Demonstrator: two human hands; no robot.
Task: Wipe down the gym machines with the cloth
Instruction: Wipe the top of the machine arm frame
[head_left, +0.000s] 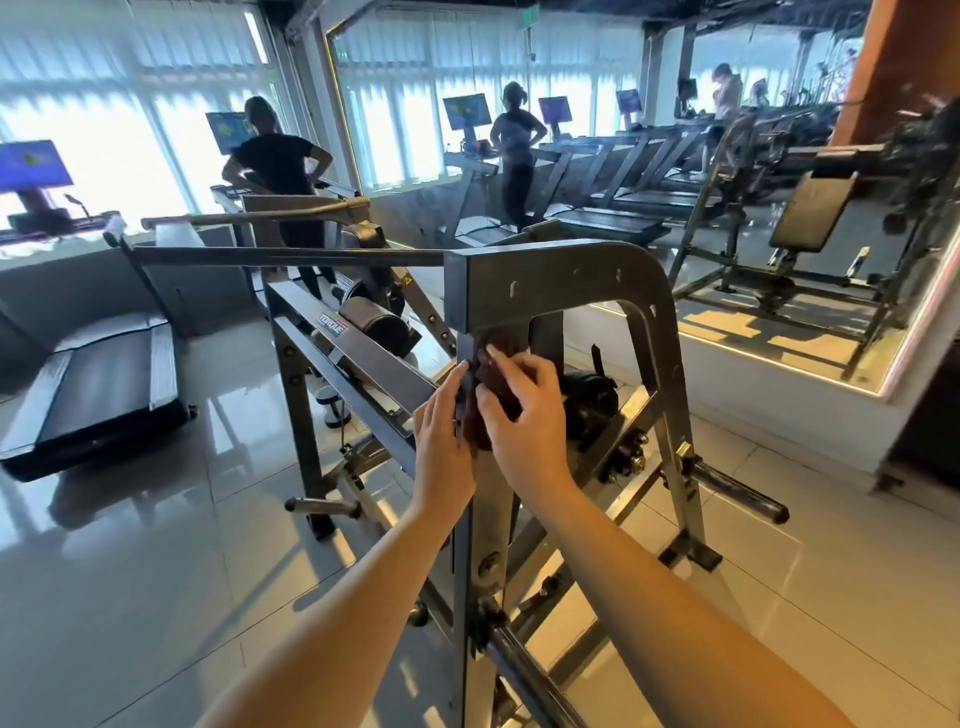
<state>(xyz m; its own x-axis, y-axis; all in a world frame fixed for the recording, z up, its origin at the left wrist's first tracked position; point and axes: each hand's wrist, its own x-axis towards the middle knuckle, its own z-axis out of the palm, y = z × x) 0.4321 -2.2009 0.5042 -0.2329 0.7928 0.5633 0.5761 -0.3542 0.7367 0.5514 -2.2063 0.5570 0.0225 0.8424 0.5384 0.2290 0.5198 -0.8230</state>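
In the head view, at the centre of the frame, the dark red cloth (500, 382) sits bunched on the machine's upright post (485, 519), with its long axis up and down along it. The left hand (447, 431) and right hand (524, 415) each close their grip on the cloth, probably to wrap it round the post for wiping.

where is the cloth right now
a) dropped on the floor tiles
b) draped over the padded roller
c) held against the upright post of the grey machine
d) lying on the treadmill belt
c: the dark red cloth sits on the upright post just below the frame's top corner, with the left hand and right hand both on it.
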